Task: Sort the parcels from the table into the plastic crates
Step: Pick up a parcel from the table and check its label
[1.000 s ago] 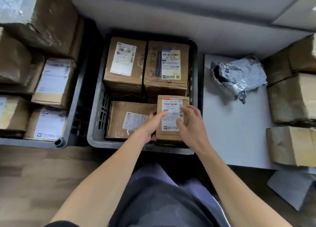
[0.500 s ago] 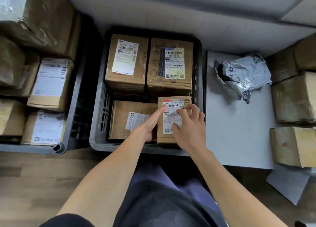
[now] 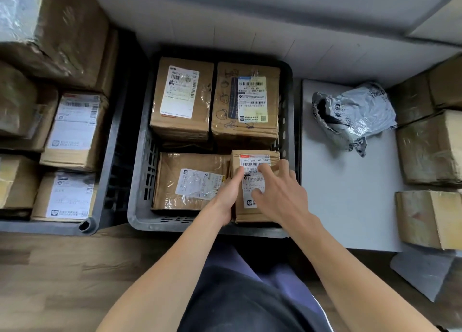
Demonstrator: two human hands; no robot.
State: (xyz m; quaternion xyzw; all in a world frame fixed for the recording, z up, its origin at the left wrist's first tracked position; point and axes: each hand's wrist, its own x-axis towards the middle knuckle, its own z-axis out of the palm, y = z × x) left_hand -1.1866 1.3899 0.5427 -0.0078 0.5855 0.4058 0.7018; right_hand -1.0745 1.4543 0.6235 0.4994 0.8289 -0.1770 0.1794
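A small cardboard parcel (image 3: 252,156) with a white label stands in the front right corner of the grey plastic crate (image 3: 140,211). My left hand (image 3: 228,194) grips its left side, thumb up along the edge. My right hand (image 3: 280,194) lies flat on its label with fingers spread. Three other parcels lie in the same crate: a flat one (image 3: 185,179) at front left, and two at the back, one on the left (image 3: 182,99) and one on the right (image 3: 246,101).
A second crate (image 3: 100,206) at the left holds several labelled boxes. The white table (image 3: 350,194) at the right carries a crumpled grey poly bag (image 3: 352,114) and several cardboard boxes (image 3: 430,146) along its right edge. Wooden floor lies in front.
The small parcel has settled lower into the crate's front right corner. My right hand has slid from its top edge down onto the label; my left hand stays at its left side.
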